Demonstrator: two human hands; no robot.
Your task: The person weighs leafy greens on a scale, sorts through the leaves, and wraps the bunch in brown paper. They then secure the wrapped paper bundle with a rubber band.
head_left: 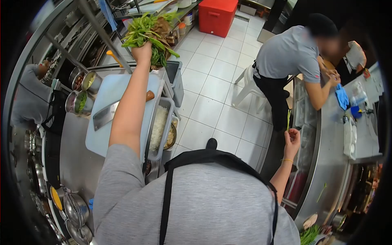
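Note:
My left hand [142, 53] is stretched far forward, closed around the stems of a bunch of leafy greens [143, 33]. Brown paper shows among the leaves. Below that arm lies a pale blue cutting board [98, 136], with a cleaver [107, 116] resting flat on it. Out to the right, my right hand [292, 141] pinches a thin green stalk [288, 119] that points upward, near the edge of the steel counter.
A co-worker [286, 53] leans on the right counter [322, 163] beside a white stool [245, 83]. A red cooler [217, 18] stands ahead. Metal bowls [81, 102] sit left of the board; a tub of rice [158, 128] sits right. A metal rack post [102, 32] rises near my left arm.

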